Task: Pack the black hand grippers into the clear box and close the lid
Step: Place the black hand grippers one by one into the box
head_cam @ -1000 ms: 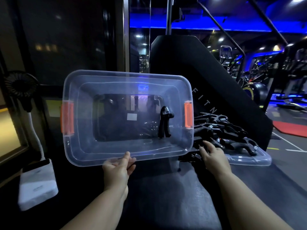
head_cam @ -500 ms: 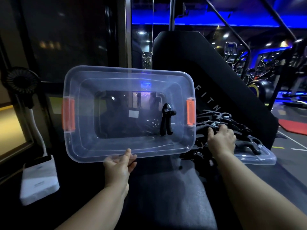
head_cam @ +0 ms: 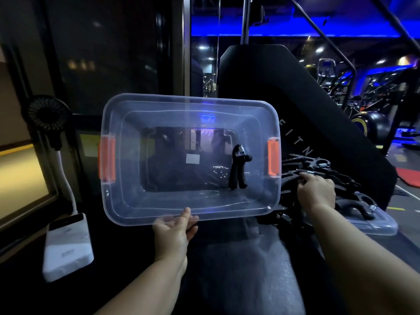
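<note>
Left hand pinching clear box rim; right hand resting on grippers beside box, grasp unclear. Likely stiff, snagging; handles best.

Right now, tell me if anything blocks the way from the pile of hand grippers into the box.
Nothing visible does. The left hand holds the box open toward the person; the lid lies under the pile. The right hand rests on the pile beside the box. One gripper already lies inside.
</note>
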